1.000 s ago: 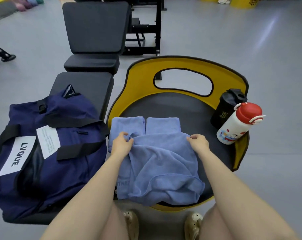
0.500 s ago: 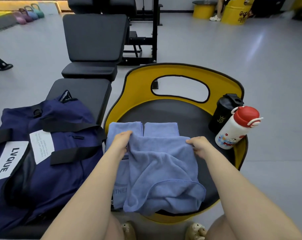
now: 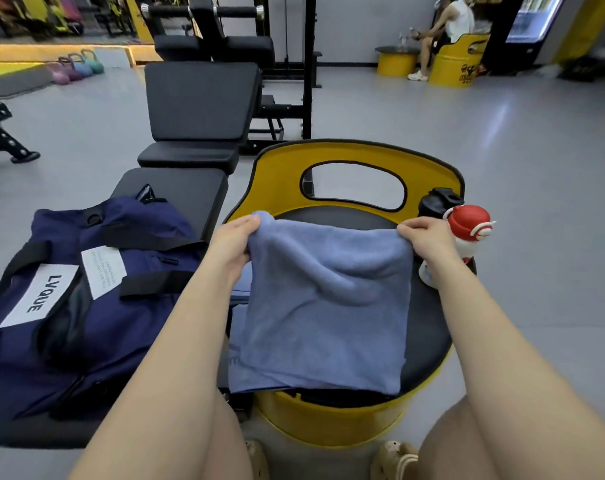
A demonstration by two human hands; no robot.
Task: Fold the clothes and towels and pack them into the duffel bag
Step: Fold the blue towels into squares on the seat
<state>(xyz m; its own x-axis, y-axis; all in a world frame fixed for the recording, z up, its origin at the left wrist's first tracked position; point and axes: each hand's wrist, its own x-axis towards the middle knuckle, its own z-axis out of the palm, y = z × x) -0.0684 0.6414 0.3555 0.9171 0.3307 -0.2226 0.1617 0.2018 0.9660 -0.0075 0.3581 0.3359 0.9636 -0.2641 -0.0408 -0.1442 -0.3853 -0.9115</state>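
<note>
A light blue towel [image 3: 325, 306] hangs spread out above the black seat of a yellow barrel chair [image 3: 359, 157]. My left hand [image 3: 233, 242] grips its top left corner and my right hand [image 3: 427, 237] pinches its top right corner. Beneath the towel's left edge, part of another blue garment [image 3: 240, 289] shows on the seat. A navy duffel bag [image 3: 86, 299] with a white "LVQUE" label lies on a black bench to my left, with black straps across it.
A red-capped white bottle [image 3: 467, 230] and a black shaker [image 3: 436, 202] stand at the seat's right edge, close behind my right hand. A black weight bench [image 3: 200, 102] extends ahead on the left. Grey floor surrounds. A person sits on a yellow barrel [image 3: 456, 64] far back.
Both hands have lifted the towel off the seat by its top corners and pulled it wide. It now hangs flat instead of lying crumpled. The camera has tilted up.
</note>
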